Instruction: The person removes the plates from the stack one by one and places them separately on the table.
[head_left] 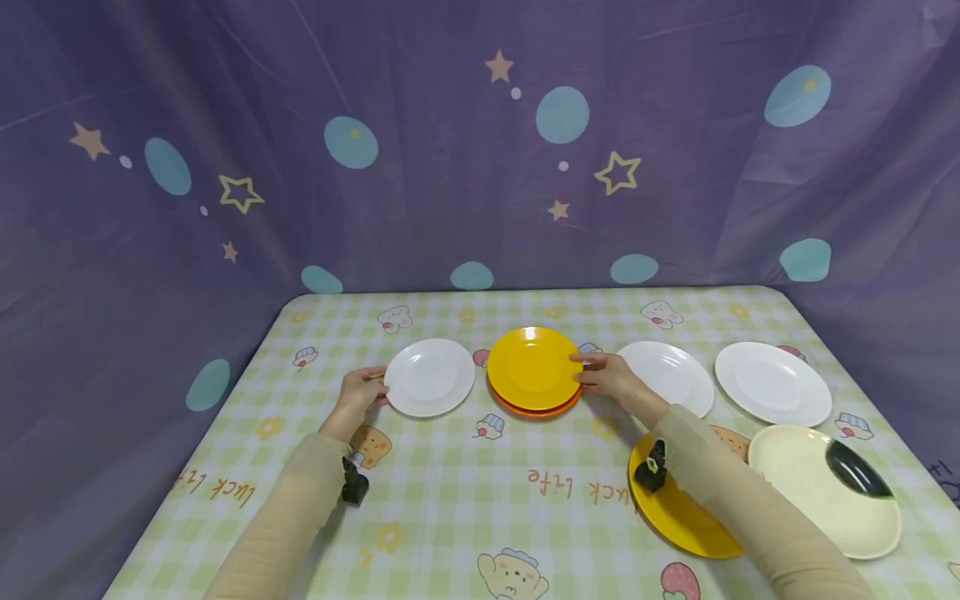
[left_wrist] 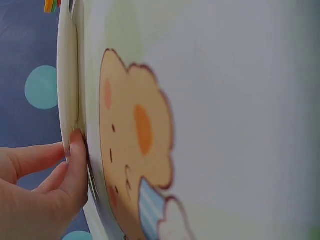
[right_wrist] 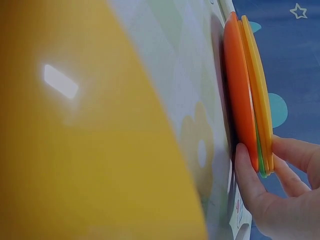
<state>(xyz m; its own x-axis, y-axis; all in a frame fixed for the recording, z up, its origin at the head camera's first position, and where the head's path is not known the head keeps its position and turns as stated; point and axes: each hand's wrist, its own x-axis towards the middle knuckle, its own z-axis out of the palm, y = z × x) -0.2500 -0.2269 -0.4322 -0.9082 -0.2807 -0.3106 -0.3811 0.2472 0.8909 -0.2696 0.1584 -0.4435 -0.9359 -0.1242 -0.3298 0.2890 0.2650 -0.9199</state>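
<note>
My left hand (head_left: 362,397) pinches the left rim of a round white plate (head_left: 430,377). In the left wrist view, the thumb (left_wrist: 76,165) is on the near side of that rim and the fingers are on the other. My right hand (head_left: 617,380) grips the right edge of a small stack topped by a yellow plate (head_left: 534,367). An orange plate (right_wrist: 239,85) forms the bottom of the stack, and a thin green rim (right_wrist: 262,165) shows between the colours. Whether either plate edge is lifted off the cloth, I cannot tell.
Right of the stack lie a white plate (head_left: 671,379) and a white oval plate (head_left: 774,383). Under my right forearm is a larger yellow plate (head_left: 686,517), beside a cream plate (head_left: 810,492) with a dark patch. A checked cloth (head_left: 450,500) covers the table; a purple curtain (head_left: 450,208) hangs behind.
</note>
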